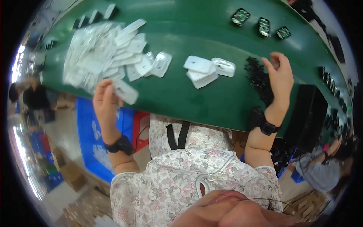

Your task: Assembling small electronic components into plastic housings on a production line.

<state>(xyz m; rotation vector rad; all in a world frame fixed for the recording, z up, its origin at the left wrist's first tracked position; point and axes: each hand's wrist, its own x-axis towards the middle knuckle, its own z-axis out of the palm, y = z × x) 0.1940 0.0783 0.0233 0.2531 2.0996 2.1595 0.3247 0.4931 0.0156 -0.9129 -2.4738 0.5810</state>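
My left hand [104, 99] grips a flat white plastic cover [126, 92] with rounded corners, held at the table's near edge. Just behind it spreads a big heap of similar white and clear covers [89, 53], partly in clear plastic. My right hand [280, 73] is raised over the right side of a pile of small black parts [261, 81]. Its fingers curl toward the thumb in a pinch; anything between the tips is too small to make out. Between my hands lies a small stack of white covers [202, 77], with a glossy cover [224, 67] beside it.
Black cases with green circuit boards [264, 27] lie at the far right of the green table [181, 34]. A black box [302, 113] stands right of my right forearm. Below the left edge is a blue bin [89, 140]. Another person [321, 166] sits at the right.
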